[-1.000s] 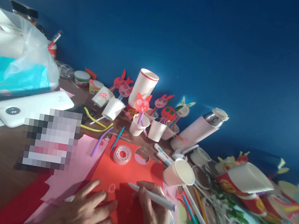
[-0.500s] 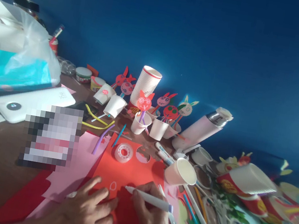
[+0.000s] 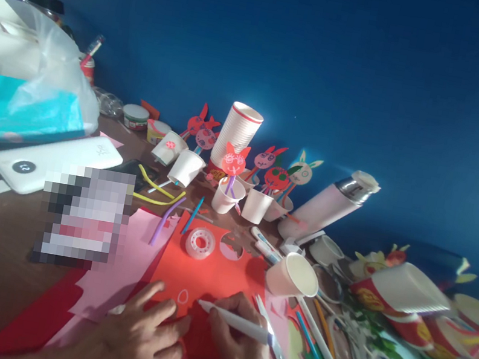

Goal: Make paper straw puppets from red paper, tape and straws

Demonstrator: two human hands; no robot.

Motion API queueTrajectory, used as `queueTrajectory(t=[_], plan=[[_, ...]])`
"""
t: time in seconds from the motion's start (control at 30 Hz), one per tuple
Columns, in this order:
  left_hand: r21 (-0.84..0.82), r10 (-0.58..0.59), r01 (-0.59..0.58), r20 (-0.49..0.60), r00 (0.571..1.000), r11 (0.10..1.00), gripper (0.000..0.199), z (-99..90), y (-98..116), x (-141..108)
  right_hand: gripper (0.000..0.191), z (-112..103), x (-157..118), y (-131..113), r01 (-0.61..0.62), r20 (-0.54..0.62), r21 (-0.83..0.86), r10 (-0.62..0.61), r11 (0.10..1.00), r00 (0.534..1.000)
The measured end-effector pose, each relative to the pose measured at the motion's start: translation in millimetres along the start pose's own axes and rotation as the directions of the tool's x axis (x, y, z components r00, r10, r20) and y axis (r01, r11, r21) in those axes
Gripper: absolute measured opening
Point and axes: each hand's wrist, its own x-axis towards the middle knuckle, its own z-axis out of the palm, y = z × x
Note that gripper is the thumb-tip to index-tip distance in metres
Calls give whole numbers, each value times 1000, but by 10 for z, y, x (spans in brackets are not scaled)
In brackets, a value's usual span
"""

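A white marker [image 3: 238, 324] is pinched in my right hand [image 3: 242, 345], its tip at the surface of the red paper [image 3: 205, 275] or just over it; I cannot tell which. Left of the tip, a small pale oval outline [image 3: 183, 297] is drawn on the sheet. My left hand [image 3: 145, 329] lies with fingers spread over the paper's lower left part. Higher on the same sheet sit a roll of clear tape [image 3: 200, 243] and a round cut-out hole. Scissors [image 3: 283, 358] lie beside my right hand, partly hidden by it.
A paper cup [image 3: 293, 275] stands right of the sheet. Behind are cups with paper animal faces [image 3: 233, 163], a stack of cups [image 3: 238, 127] and a tilted flask [image 3: 331, 207]. At left lie a power bank [image 3: 56, 164] and pink paper [image 3: 125, 258]. Pencils and straws clutter the right.
The marker tip has shifted very slightly left, towards the oval. The whole view has moved a little; my left hand stays in place on the paper.
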Motion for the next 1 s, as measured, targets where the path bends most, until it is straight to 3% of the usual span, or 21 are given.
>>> queueTrajectory(t=[0.1,0.23,0.33,0.5,1.0], plan=[[2,-6,6,10,1000,1000,17,-9,-2,8,19,-8,-4,-11,-3,7,-3,3,1000,1000],[-4,53,-53,-69,996,999,19,17,-9,-1,18,-16,-15,-19,10,12,-16,-10,1000,1000],[-3,1,-1,35,999,1000,13,-69,13,14,18,-9,-19,-16,21,8,-20,-21,1000,1000],[-41,-15,17,42,999,999,14,-222,49,67,16,-4,-9,-14,17,11,-15,-17,1000,1000],[-86,-54,60,64,996,994,14,-215,54,53,19,-21,21,-132,8,3,-56,-8,998,1000]])
